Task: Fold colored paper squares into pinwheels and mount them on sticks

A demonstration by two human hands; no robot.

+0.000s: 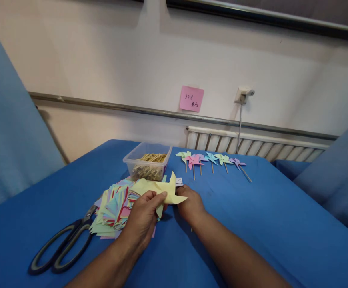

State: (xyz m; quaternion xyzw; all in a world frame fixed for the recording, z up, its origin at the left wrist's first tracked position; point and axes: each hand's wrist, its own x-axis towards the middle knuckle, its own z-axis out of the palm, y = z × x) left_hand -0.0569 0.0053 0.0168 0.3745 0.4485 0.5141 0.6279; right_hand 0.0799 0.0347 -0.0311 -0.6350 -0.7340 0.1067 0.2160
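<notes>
A pale yellow folded paper pinwheel (159,188) is held just above the blue table (267,224). My left hand (142,218) pinches its lower left part with thumb and fingers. My right hand (190,202) grips its right side, knuckles up, and whatever lies under that palm is hidden. A messy pile of coloured paper squares (114,208) lies directly under and left of my left hand.
Black-handled scissors (61,244) lie at the left front. A clear plastic box of wooden sticks (147,162) stands behind the pile. Several finished pinwheels on sticks (211,160) lie in a row at the back. A pink note (191,98) is stuck on the wall.
</notes>
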